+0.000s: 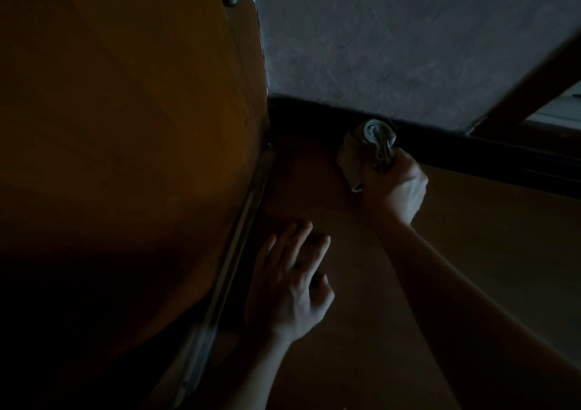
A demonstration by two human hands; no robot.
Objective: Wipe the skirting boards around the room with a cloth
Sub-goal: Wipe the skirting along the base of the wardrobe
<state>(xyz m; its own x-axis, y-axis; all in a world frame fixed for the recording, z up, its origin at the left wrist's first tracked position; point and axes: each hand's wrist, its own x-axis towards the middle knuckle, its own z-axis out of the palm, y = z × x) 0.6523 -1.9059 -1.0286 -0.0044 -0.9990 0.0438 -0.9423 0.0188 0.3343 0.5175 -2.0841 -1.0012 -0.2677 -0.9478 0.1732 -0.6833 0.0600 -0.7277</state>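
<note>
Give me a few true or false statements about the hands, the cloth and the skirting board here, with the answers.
1. The right hand grips the cloth. True.
2. The cloth lies spread flat on the floor, well away from the skirting board. False: it is bunched up against the skirting board.
3. The left hand holds a second cloth. False: it holds nothing; its fingers are spread, down at the floor.
4. A wooden door stands to the left of both hands. True.
</note>
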